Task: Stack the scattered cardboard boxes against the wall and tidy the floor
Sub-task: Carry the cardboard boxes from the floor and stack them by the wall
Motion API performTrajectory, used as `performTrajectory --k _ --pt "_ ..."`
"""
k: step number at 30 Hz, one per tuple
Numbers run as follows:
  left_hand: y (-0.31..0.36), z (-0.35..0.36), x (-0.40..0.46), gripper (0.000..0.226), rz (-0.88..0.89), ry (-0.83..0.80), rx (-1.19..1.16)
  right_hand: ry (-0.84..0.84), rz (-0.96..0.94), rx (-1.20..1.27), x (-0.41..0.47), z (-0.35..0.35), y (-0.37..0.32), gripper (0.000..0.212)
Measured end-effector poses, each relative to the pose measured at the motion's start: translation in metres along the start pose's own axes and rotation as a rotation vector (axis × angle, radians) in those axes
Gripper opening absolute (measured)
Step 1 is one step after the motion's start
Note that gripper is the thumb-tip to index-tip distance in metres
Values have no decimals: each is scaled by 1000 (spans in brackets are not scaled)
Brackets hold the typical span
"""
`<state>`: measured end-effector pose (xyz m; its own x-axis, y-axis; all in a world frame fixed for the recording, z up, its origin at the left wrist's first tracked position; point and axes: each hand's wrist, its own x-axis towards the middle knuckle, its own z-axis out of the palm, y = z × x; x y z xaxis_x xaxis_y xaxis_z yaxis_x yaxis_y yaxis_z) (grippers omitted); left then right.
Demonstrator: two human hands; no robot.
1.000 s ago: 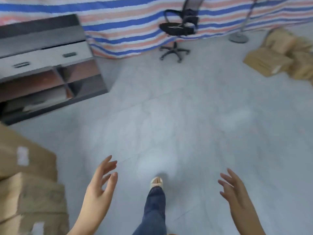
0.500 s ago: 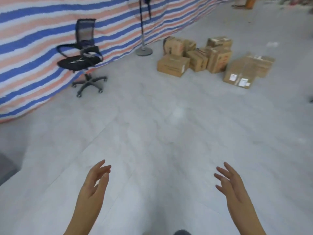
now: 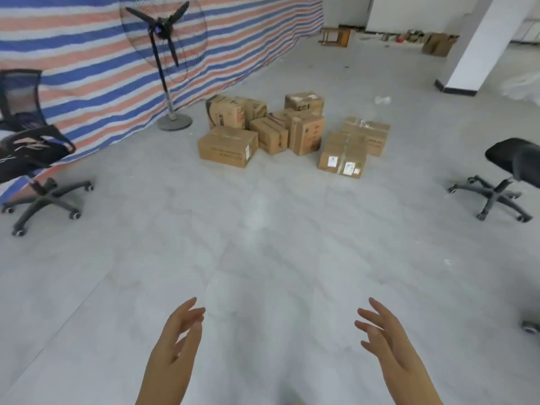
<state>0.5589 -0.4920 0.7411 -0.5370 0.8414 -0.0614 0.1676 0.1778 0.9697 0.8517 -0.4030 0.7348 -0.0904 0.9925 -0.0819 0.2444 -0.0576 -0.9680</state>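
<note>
Both of your hands are empty. Your left hand (image 3: 175,343) and right hand (image 3: 385,343) are held out low in front of you, palms turned toward each other, fingers spread and loose, each grip released with nothing in it. Bare floor (image 3: 263,258) lies between them and the work.

The cardboard boxes (image 3: 292,130) sit in a loose cluster well ahead of you, just to the right of the standing fan (image 3: 163,33). Take the fan's round base as your landmark. The nearest carton (image 3: 228,146) lies just right of it and a little toward you. Behind that one a taller box (image 3: 225,112) stands close to the striped tarp wall (image 3: 87,71). Further right of the fan, two flat boxes overlap, the front one (image 3: 342,156) showing white labels on the face toward you.

You appear to be in the approach step: nothing is lifted and the cluster is not yet stacked. I judge the next move calls for walking up to the pile, then taking one carton with both hands on opposite sides. The nearest carton is the likely first pick, since it stands free on your side. One office chair (image 3: 32,147) stands left of the fan and another (image 3: 508,176) far to its right, both clear of a straight path.
</note>
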Motion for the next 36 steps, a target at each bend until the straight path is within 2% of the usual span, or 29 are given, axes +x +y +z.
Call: performTrajectory --k 3,5,6,8,9,12,16,18,19,23,26,30,34,36 --pt "18 52 46 57 18 -53 -1 -20 36 -29 68 -28 1 30" --pt "26 78 74 55 18 -80 3 -21 55 -28 104 -39 -1 31" --pt "29 88 89 55 13 -83 12 -19 59 -27 121 -42 -2 39" --pt "30 104 125 57 -5 -76 24 18 60 -43 158 -48 5 68" --pt "28 110 145 56 -12 -70 28 35 69 -46 177 -50 9 71" --pt "26 128 217 62 -21 -49 63 71 99 -33 241 -52 18 30" --pt "41 166 331 59 2 -95 98 162 122 -11 337 -56 13 31" --pt "61 190 387 56 33 -134 98 214 97 14 385 -56 2 54" --pt "75 204 414 55 50 -161 104 245 92 24 410 -55 -4 55" --pt "113 267 512 43 107 -293 121 298 88 37 493 -56 -19 36" --pt "134 323 568 32 124 -359 117 345 108 24 545 -72 -14 34" --pt "141 402 620 31 100 -411 77 392 145 48 617 -110 6 36" --pt "148 487 670 32 68 -389 78 397 136 53 713 -168 20 26" --pt "155 528 695 34 54 -342 62 369 115 48 764 -204 23 30"
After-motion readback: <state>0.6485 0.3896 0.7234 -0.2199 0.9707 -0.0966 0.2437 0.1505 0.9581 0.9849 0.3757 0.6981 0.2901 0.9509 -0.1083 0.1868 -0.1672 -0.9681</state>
